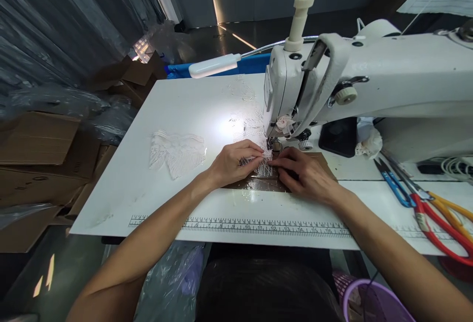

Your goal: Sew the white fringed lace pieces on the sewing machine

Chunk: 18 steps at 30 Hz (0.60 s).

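White lace fabric (264, 168) lies under the presser foot (271, 143) of a white sewing machine (286, 85), over a brown taped patch (254, 184) on the table. My left hand (236, 163) is left of the needle, thumb and fingertips pinched on the lace edge. On the other side, my right hand (301, 171) lies low with its fingers bent and their tips on the lace by the foot. More lace trails behind the foot. A separate white lace piece (177, 152) rests flat to the left.
A lamp (215, 66) hangs above the table's back edge. Blue snips (397, 186) and red-handled scissors (436, 218) lie at right, near a dark phone-like slab (338, 136). A printed ruler (240, 227) runs along the front edge. Cardboard boxes (40, 164) stand at left, a purple basket (365, 292) below.
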Tool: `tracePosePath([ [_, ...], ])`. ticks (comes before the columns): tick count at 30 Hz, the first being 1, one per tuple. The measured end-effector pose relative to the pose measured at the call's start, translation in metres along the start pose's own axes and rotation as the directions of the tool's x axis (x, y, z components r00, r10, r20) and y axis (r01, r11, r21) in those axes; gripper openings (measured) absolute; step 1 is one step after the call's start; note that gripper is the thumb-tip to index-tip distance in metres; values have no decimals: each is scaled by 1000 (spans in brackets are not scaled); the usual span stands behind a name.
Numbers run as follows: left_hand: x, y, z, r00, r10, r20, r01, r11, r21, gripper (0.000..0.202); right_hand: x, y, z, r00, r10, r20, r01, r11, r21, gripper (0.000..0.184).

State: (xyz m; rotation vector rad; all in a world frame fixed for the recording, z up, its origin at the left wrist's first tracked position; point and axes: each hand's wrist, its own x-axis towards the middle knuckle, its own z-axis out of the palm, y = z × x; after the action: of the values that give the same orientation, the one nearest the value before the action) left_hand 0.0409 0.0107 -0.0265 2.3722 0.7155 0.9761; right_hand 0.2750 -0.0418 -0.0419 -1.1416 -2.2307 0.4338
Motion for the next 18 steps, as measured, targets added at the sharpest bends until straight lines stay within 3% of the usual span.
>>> tracePosePath([
  [3, 0, 0, 3, 997, 43, -58, -43, 999, 2, 14, -1, -4, 3, 998, -56, 18, 58, 995, -82, 34],
  [7, -1, -1, 6, 995, 66, 70, -71, 996, 62, 16, -2, -7, 0, 993, -91, 72, 97, 992, -80, 36],
  [10, -2, -3, 7, 976, 139, 170, -166, 974, 154, 16, -1, -6, -6, 991, -88, 103, 89, 996, -6, 35],
  [14, -1, -6, 8, 939, 230, 254, -301, 907, 293, 16, 6, 3, -14, 995, 48, 90, -52, 997, 53, 32],
  [18, 1, -6, 7, 909, 302, 289, -395, 844, 362, 15, 15, 13, -16, 971, 176, 164, -164, 983, -85, 43],
])
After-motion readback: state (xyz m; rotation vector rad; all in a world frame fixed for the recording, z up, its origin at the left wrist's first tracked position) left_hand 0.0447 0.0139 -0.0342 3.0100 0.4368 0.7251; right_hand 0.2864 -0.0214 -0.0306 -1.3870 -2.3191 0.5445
